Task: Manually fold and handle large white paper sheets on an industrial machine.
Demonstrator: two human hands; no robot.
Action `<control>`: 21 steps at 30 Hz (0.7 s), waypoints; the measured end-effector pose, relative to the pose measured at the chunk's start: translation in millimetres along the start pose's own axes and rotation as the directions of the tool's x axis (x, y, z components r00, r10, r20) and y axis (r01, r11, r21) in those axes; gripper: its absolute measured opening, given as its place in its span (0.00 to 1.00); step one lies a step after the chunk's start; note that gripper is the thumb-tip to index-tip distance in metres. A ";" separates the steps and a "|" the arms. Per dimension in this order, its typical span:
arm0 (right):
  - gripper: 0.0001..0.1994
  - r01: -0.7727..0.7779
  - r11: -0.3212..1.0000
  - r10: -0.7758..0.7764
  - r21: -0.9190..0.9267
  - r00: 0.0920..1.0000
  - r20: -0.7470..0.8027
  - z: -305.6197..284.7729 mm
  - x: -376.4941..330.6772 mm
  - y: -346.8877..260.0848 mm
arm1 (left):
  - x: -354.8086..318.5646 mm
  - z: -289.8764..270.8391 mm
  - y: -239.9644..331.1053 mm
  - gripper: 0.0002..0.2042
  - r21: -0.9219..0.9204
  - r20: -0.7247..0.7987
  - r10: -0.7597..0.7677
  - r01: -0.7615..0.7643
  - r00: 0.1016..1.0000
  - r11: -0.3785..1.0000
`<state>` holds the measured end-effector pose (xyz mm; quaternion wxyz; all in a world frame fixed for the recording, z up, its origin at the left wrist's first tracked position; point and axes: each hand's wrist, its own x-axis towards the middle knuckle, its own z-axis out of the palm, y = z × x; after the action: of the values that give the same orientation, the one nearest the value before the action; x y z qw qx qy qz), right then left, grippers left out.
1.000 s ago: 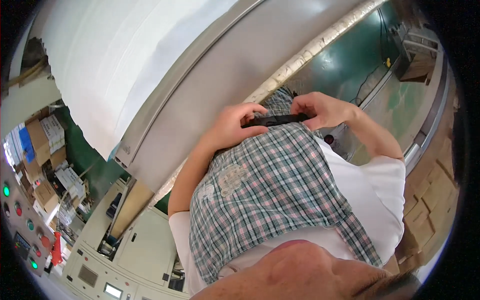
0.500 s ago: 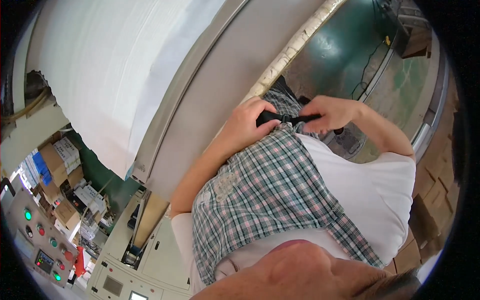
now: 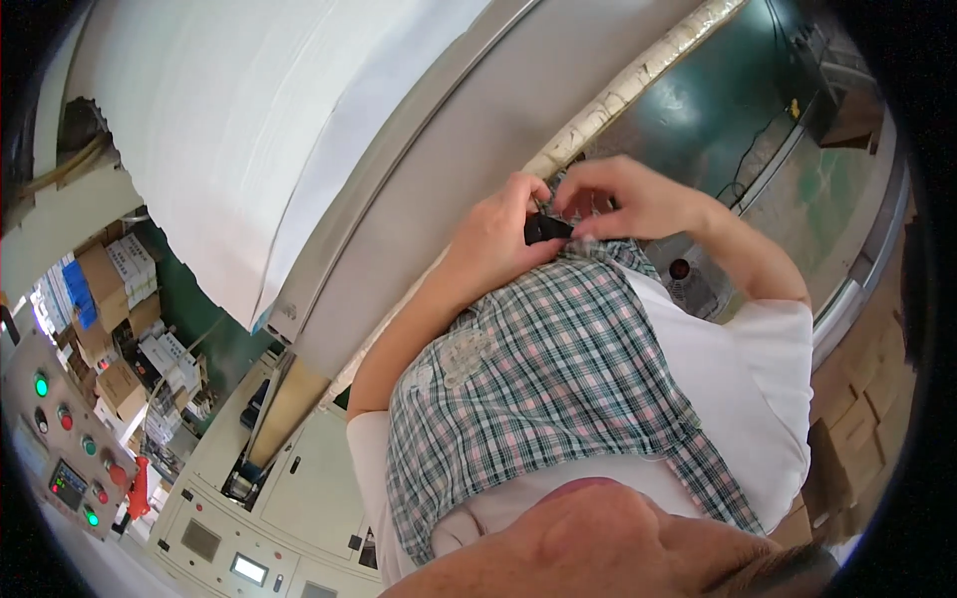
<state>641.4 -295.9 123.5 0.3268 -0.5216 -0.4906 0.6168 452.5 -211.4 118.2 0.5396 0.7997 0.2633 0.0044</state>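
Both hands are meeting at the top edge of the plaid apron [image 3: 558, 389], which is hanging down the person's front just below the fingers. The left hand [image 3: 498, 239] is curling its fingers tight around a small black object [image 3: 546, 228], thumb side pinching it. The right hand [image 3: 623, 197] is coming in from the other side with fingertips bent and touching the far end of the same black object, looking like a pinch too, though I can't tell exactly how much of it they're gripping since the fingers are covering most of it. So one black thing, two hands on it.

Just past the fingers a grey metal beam [image 3: 439, 189] is running diagonally, and beyond that one big white roll [image 3: 259, 120]. Off to the left of the fingers, well apart, a control panel [image 3: 62, 439] with coloured buttons is sitting, with stacked cardboard boxes [image 3: 110, 289] behind it.
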 end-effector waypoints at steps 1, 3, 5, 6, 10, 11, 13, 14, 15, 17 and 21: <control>0.09 -0.123 0.989 0.112 0.076 0.984 0.141 4.6 4.0 -6.8 | 1.1 -2.4 0.7 0.23 -0.037 0.025 -0.013 0.014 1.000 0.999; 0.10 -0.167 0.981 0.148 0.102 0.975 0.168 10.0 12.0 1.3 | 1.2 -11.3 -5.7 0.23 -0.133 0.118 -0.062 0.078 0.991 0.988; 0.09 -0.154 0.978 0.123 0.144 0.972 0.203 13.6 16.9 6.9 | -1.0 -15.2 -11.8 0.24 -0.224 0.205 -0.107 0.153 0.973 0.963; 0.09 -0.154 0.978 0.123 0.138 0.970 0.212 12.7 18.9 7.2 | -2.0 -16.1 -14.2 0.24 -0.271 0.185 -0.044 0.094 0.982 0.958; 0.09 -0.301 0.945 0.270 0.129 0.939 0.215 12.2 25.9 4.6 | -5.1 -21.2 -10.9 0.23 -0.182 0.074 -0.005 0.018 0.997 0.983; 0.09 -0.395 0.898 0.355 0.195 0.911 0.211 14.6 24.9 4.8 | -6.1 -20.3 -9.3 0.23 -0.186 0.070 -0.005 0.018 0.998 0.982; 0.09 -0.390 0.916 0.364 0.097 0.907 0.211 15.7 26.6 -3.2 | -6.1 -20.4 -5.7 0.20 -0.092 0.091 -0.032 0.040 0.995 0.995; 0.09 -0.379 0.925 0.371 0.003 0.905 0.207 15.5 27.6 -7.4 | -5.8 -19.9 -7.2 0.20 -0.093 0.087 -0.029 0.037 0.996 0.995; 0.09 -0.379 0.925 0.372 -0.002 0.905 0.206 16.8 27.5 -7.4 | -5.1 -18.4 -10.6 0.19 -0.114 0.064 -0.011 0.018 0.998 0.993; 0.08 -0.351 0.892 0.341 0.283 0.936 0.086 22.1 25.2 -1.9 | -2.2 -17.0 -11.6 0.19 -0.140 0.042 0.017 -0.011 0.999 0.990; 0.06 -0.325 0.775 0.394 0.542 0.919 -0.014 19.1 17.6 11.8 | 7.6 -14.9 -15.0 0.18 -0.161 0.184 -0.055 0.085 0.981 0.983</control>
<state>620.0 -288.4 106.1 0.3640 -0.5332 -0.1707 0.7444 448.5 -191.2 109.3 0.6263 0.7387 0.2408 -0.0642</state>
